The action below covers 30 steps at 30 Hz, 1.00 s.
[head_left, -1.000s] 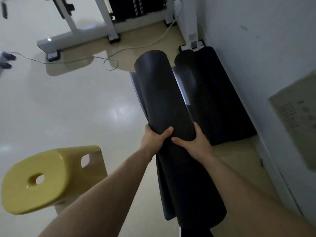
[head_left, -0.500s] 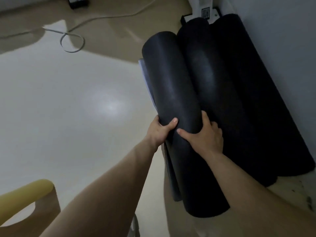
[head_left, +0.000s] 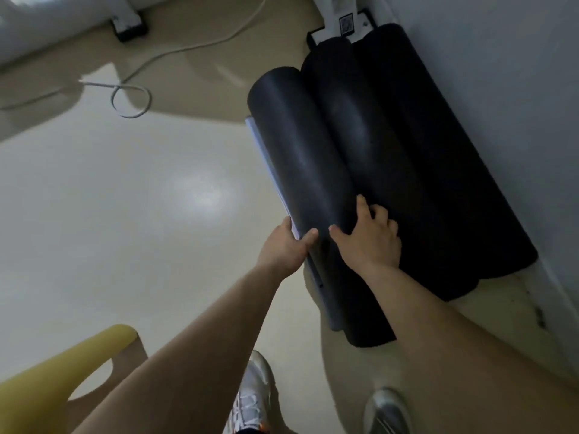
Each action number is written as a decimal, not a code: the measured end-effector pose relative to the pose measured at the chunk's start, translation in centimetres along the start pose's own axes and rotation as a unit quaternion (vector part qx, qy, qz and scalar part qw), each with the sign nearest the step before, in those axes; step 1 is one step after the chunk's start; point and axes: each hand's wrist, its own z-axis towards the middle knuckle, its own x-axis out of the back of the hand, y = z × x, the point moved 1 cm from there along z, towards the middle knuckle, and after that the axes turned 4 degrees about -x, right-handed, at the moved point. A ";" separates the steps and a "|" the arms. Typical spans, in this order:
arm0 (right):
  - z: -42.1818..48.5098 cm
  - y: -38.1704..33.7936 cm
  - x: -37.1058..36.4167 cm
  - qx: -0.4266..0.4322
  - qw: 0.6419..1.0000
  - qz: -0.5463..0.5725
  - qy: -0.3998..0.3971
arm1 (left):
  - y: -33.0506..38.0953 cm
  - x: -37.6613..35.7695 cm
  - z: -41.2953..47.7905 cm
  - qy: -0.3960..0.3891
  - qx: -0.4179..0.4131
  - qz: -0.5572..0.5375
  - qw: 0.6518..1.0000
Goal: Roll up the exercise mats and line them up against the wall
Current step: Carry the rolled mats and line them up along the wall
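Three rolled black exercise mats lie side by side on the floor along the wall [head_left: 501, 73]. The nearest rolled mat [head_left: 300, 145] has a pale loose edge showing on its left side. My left hand [head_left: 288, 245] grips that left side, thumb on top of the roll. My right hand [head_left: 369, 236] holds the roll's right side, its fingers tucked into the gap against the middle mat [head_left: 363, 126]. The third mat [head_left: 438, 145] lies against the wall.
A yellow plastic stool [head_left: 62, 380] stands at the lower left. A white cable [head_left: 131, 98] loops over the glossy floor [head_left: 109, 214] near white machine feet [head_left: 128, 26] at the top. My two shoes [head_left: 253, 399] show at the bottom edge.
The held mat has come down from a lifted tilt to lie beside the other two rolls. My view has tipped down and closer; the stool slid toward the lower left corner.
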 end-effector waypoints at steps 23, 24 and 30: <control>-39.4 36.2 6.9 -0.250 0.961 0.112 0.029 | 7.3 -21.3 -38.2 -0.164 -0.217 0.280 0.921; -41.0 38.2 6.4 -0.268 0.955 0.123 0.030 | 7.0 -23.0 -39.3 -0.175 -0.221 0.293 0.914; -49.7 50.1 2.9 -0.349 0.915 0.195 0.056 | 5.6 -34.4 -46.9 -0.214 -0.267 0.362 0.867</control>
